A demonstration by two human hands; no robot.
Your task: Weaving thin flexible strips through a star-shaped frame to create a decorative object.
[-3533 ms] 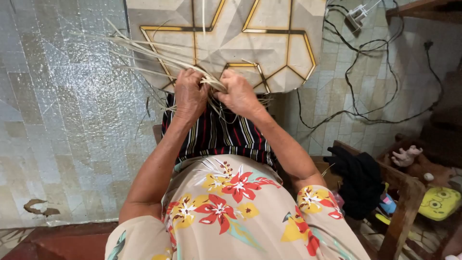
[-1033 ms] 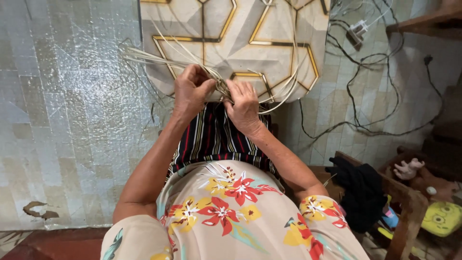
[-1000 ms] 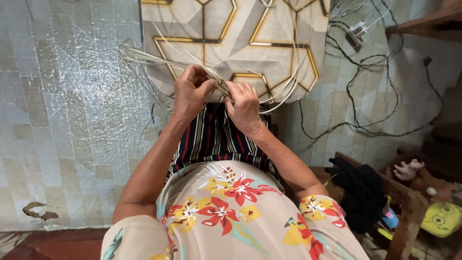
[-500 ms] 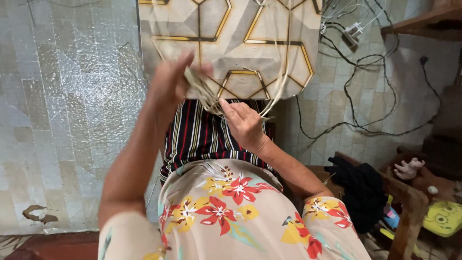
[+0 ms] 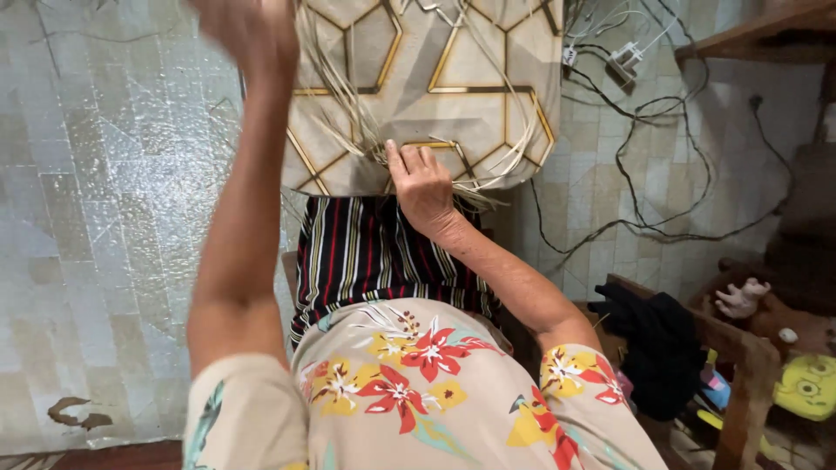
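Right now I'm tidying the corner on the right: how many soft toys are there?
2: a pale plush toy on the wooden frame, and a yellow one lower right, partly cut off. Others may be hidden.

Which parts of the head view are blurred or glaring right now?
Head view: the raised left hand is motion-blurred at the top edge; the right hand pressing the pale strips is sharp; the tiled wall shows soft sheen; the right corner lies dim.
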